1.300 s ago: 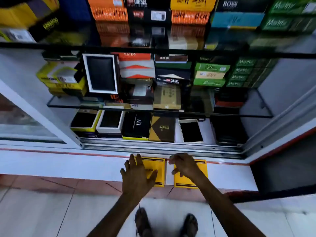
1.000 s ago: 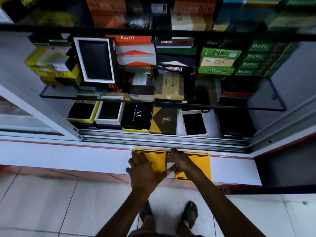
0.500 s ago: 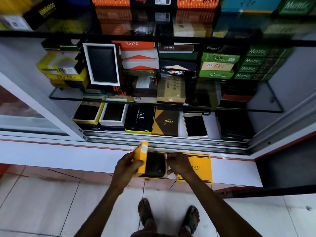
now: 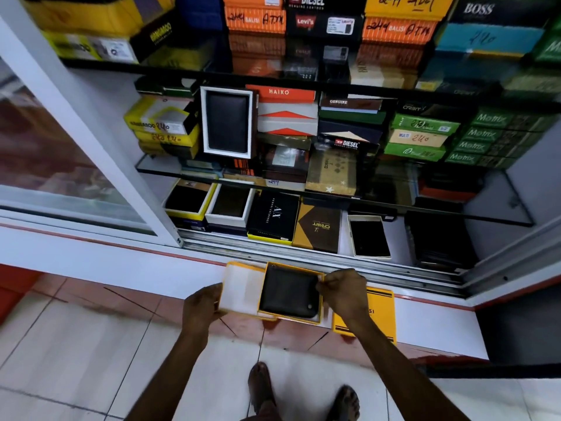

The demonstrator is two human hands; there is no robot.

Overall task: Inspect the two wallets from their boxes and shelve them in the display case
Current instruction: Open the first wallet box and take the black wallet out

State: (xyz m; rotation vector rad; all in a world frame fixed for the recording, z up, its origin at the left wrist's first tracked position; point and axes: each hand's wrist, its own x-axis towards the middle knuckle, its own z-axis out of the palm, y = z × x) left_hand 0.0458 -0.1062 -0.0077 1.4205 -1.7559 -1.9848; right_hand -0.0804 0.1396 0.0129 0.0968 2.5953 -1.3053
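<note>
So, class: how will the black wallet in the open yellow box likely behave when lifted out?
The black wallet looks like soft leather, so probably light and a bit floppy. It fills its yellow box closely, so it may drag. Flat, so unlikely to roll. The right hand is at its edge.

Above the hands (image 4: 343, 291) the display case (image 4: 303, 253) stands open. Its bottom shelf (image 4: 397, 241) is crowded with boxes on the left; bare strips flank the white-rimmed box (image 4: 368, 237). The sliding door (image 4: 76, 165) blocks the left.
</note>
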